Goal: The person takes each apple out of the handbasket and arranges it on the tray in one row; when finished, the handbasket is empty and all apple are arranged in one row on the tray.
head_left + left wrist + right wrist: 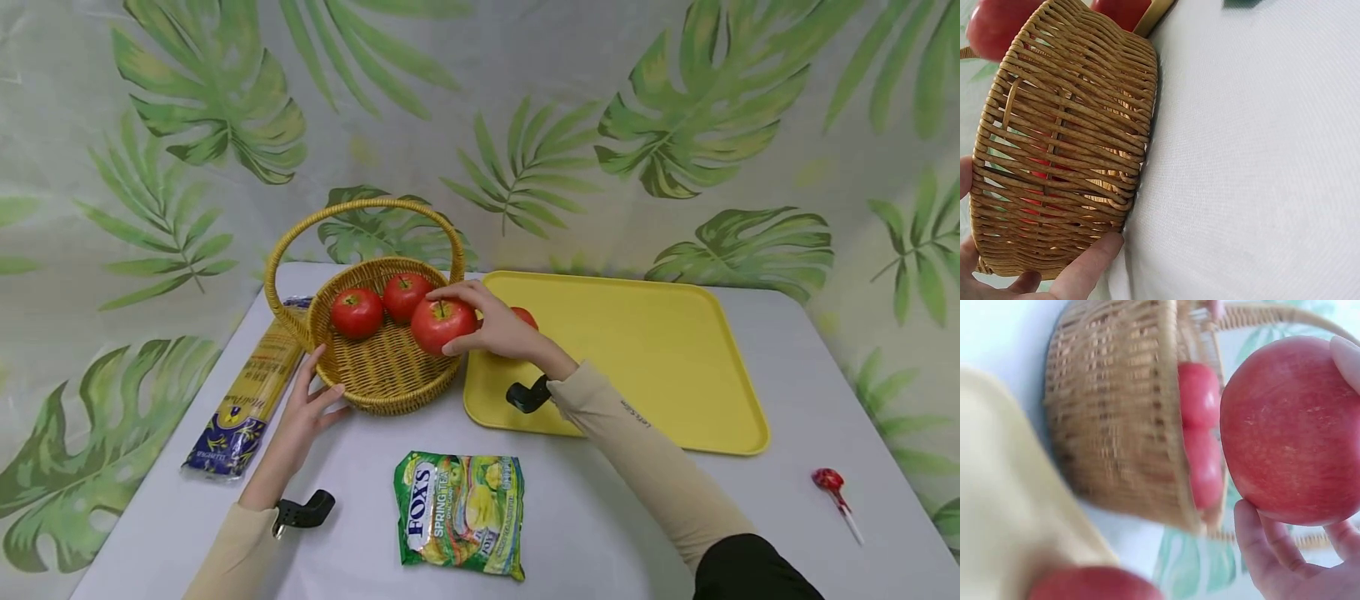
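Note:
A wicker basket (pixel 393 375) with a tall hoop handle holds two red apples (pixel 357 313), (pixel 406 296). My right hand (pixel 495 325) grips another red apple (pixel 442 327) over the basket's right rim, thumb on the near side and fingers on the far side. The right wrist view shows this held apple (pixel 1294 431) close up, above the rim. My left hand (pixel 303 412) touches the left front of the basket, its fingers spread against the rim and woven side (pixel 1066 144). Partly behind my right hand, one more apple (pixel 525 317) lies on the yellow tray (pixel 637 367).
Left of the basket lies a yellow and blue packet of what looks like pasta (pixel 251 392). A green Fox's candy bag (pixel 461 514) is in front on the white table (pixel 345 517). A red lollipop (pixel 832 487) lies at the right. Leaf-patterned cloth (pixel 525 167) hangs behind.

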Action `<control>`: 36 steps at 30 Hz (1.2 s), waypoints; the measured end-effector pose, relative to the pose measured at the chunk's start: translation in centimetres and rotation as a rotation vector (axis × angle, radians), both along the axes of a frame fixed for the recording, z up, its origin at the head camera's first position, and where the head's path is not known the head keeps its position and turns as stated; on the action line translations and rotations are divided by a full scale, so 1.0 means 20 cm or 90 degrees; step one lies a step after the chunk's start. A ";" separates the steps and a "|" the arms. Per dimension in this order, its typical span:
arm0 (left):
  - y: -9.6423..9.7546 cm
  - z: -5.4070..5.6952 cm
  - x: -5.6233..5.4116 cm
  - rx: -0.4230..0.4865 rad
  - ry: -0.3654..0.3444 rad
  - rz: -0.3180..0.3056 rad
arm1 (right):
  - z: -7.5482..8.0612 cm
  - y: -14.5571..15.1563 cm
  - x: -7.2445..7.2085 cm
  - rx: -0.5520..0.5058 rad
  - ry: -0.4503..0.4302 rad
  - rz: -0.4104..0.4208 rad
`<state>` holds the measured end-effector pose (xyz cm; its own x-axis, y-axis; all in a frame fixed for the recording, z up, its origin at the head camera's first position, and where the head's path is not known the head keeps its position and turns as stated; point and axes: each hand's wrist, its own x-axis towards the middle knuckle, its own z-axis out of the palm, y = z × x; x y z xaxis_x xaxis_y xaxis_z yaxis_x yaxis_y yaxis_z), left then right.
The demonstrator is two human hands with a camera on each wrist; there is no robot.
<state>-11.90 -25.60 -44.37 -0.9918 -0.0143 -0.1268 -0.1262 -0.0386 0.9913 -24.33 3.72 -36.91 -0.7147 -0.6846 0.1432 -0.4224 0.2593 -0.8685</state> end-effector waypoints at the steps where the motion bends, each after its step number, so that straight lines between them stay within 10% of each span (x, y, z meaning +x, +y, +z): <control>1: 0.00 0.00 0.00 0.000 0.000 -0.001 | 0.01 0.03 0.00 -0.006 0.004 -0.008; 21: -0.01 0.00 -0.01 -0.007 -0.011 -0.004 | -0.11 0.70 -0.05 0.002 -0.065 -0.228; 36: 0.00 0.01 -0.02 0.012 -0.009 -0.023 | -0.28 0.85 -0.03 0.037 -0.059 -0.288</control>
<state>-12.22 -25.68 -44.22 -0.9898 0.0246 -0.1401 -0.1412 -0.0529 0.9886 -24.95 20.80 -42.44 -0.9515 -0.3058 0.0353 -0.1766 0.4486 -0.8761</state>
